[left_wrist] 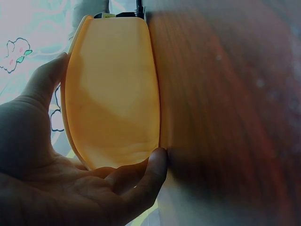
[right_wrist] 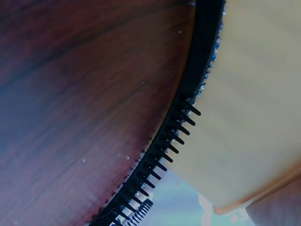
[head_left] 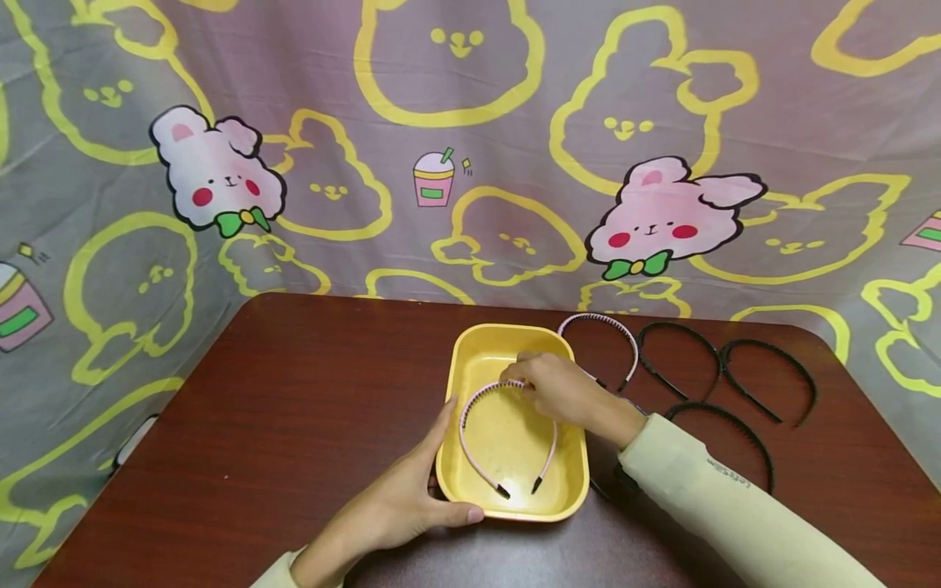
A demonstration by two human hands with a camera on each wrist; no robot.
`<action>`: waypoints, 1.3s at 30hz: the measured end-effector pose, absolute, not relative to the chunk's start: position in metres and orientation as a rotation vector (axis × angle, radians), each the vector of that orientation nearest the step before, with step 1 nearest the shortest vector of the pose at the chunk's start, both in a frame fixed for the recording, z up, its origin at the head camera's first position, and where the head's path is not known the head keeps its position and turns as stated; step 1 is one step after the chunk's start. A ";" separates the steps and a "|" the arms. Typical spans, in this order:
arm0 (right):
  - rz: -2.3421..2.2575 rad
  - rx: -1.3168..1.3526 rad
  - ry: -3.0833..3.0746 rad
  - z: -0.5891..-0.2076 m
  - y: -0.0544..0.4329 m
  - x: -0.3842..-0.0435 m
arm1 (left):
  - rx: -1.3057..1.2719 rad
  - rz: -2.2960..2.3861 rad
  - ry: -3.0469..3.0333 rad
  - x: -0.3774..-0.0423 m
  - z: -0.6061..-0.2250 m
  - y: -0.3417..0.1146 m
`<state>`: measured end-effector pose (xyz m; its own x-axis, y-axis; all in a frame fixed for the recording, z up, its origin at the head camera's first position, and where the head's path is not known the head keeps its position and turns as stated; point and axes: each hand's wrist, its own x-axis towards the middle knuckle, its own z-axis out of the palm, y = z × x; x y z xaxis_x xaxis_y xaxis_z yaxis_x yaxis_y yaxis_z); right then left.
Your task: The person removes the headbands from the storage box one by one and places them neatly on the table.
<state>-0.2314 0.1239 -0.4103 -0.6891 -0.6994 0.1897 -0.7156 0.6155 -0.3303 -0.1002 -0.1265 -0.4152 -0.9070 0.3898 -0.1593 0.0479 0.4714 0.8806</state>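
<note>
A yellow plastic tray (head_left: 512,516) sits on the table in front of me. My left hand (head_left: 397,502) grips its near left corner, thumb over the near rim and fingers along the left side. In the left wrist view that hand (left_wrist: 94,183) spans the tray's outer wall (left_wrist: 110,89). My right hand (head_left: 555,392) reaches over the tray's right side and pinches a pink headband (head_left: 462,429) at the top of its arch. The headband's two black-tipped ends point toward me, inside the tray. The right fingertips are partly hidden behind the hand.
Right of the tray lie another pink headband (head_left: 635,351) and several black ones, including one at the back (head_left: 680,327) and one nearer my sleeve (head_left: 753,433). A black toothed headband (right_wrist: 162,134) fills the right wrist view. A patterned curtain (head_left: 515,163) hangs behind the table.
</note>
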 end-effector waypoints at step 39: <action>0.767 1.056 -2.665 -0.350 0.158 -0.218 | 0.397 1.448 2.370 -0.100 -0.415 -0.127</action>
<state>-0.2176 0.1585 -0.3497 -0.7333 -0.5898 0.3382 -0.6794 0.6159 -0.3989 -0.0999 -0.1266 -0.4146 -0.9050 0.4029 -0.1366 0.0624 0.4434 0.8941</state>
